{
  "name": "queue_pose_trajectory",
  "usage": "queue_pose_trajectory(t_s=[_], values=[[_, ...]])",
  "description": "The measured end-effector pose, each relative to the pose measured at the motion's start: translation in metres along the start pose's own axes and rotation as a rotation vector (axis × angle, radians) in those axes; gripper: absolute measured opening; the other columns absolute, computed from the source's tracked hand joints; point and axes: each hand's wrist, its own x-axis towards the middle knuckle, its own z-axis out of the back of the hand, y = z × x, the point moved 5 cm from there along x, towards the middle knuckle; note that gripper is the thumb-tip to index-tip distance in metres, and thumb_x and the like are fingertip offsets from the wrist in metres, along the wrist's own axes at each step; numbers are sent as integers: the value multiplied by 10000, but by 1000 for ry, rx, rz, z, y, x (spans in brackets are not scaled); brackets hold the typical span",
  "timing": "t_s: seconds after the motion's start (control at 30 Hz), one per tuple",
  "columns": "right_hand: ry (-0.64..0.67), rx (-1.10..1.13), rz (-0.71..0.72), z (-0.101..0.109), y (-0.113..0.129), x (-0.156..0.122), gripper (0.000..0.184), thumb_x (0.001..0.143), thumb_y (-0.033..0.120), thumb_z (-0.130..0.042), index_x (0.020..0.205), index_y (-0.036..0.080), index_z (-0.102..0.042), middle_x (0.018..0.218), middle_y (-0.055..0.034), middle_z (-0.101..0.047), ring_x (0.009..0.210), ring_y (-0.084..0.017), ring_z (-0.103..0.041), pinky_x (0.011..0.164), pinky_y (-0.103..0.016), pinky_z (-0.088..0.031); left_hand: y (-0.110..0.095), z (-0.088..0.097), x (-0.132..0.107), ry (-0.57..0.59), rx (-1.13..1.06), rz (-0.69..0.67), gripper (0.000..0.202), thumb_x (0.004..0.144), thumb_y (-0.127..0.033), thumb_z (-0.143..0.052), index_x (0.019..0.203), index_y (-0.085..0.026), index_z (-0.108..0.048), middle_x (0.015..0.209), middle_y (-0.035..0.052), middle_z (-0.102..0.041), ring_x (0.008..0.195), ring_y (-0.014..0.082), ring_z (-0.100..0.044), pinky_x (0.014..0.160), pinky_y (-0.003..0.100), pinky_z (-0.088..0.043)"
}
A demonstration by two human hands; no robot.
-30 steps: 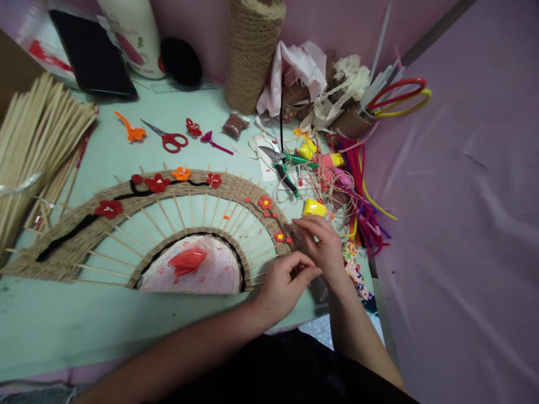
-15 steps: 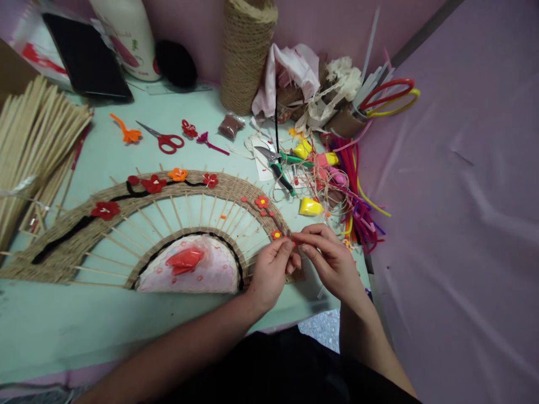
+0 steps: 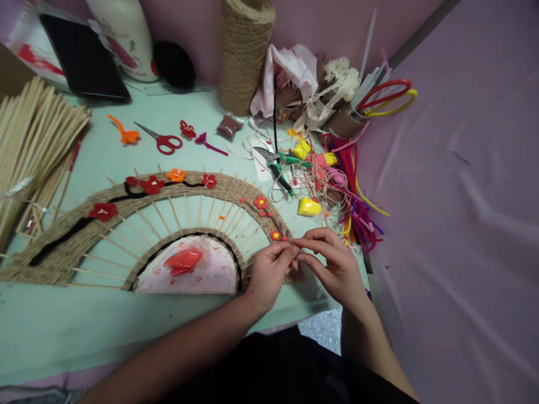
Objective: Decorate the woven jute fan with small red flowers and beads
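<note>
A large woven fan (image 3: 240, 191) with thin wooden ribs lies on the table, decorated with red and orange flowers. Over its right end, my left hand (image 3: 272, 275) is closed, thumb and fingers pinched together. My right hand (image 3: 330, 261) meets it there, fingertips also pinched. Whatever sits between the fingertips is too small and covered to name. Just beyond the fingers are a small red flower with a yellow centre (image 3: 275, 235) and a similar flower (image 3: 260, 202). A packet of red clay-like material (image 3: 184, 260) rests on the fan's pale half-round centre.
Red-handled scissors (image 3: 167, 143) and green-handled pruning shears (image 3: 275, 168) lie behind the fan. Tangled string, yellow packets (image 3: 310, 206) and coloured pipe cleaners (image 3: 362, 207) crowd the right. A twine spool (image 3: 245, 56) stands at the back; bundled sticks (image 3: 36, 151) are left.
My right fingertips have come closer against the left ones, and a bit of red seen at the left fingertips is now hidden. The whole view has shifted slightly.
</note>
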Motion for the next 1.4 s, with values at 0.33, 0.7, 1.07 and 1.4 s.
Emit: queue_pose_trajectory(t_s=[0.33, 0.7, 1.07, 1.4], values=[[-12, -24, 15, 1, 4, 1, 304, 875, 127, -639, 1117, 301, -697, 962, -31, -605, 904, -158, -612, 782, -299, -528, -3, -2, 0, 53, 17, -42, 409, 868, -461, -595, 592, -162, -547, 542, -40, -491, 518, 78, -395, 532, 225, -316], [-57, -48, 24, 7, 8, -4, 204, 860, 108, -654, 998, 252, -699, 907, -24, -607, 843, -148, -607, 729, -293, -509, -7, -3, -1, 41, 41, 7, 352, 769, -501, -696, 737, -155, -641, 561, -32, -560, 504, 81, -469, 501, 211, -365], [-39, -259, 151, 11, 18, -10, 173, 844, 85, -629, 959, 215, -627, 871, -32, -611, 834, -165, -585, 726, -319, -481, -14, -6, -3, 56, 132, 21, 275, 738, -403, -707, 643, -162, -616, 535, -30, -554, 508, 95, -518, 513, 221, -425], [-233, -151, -11, 20, 0, -13, 107, 785, 119, -589, 768, 215, -546, 784, -10, -558, 738, -161, -546, 624, -292, -429, -15, -9, -6, 96, 224, -20, 219, 750, -355, -706, 674, -158, -650, 558, -21, -591, 528, 94, -520, 537, 221, -427]])
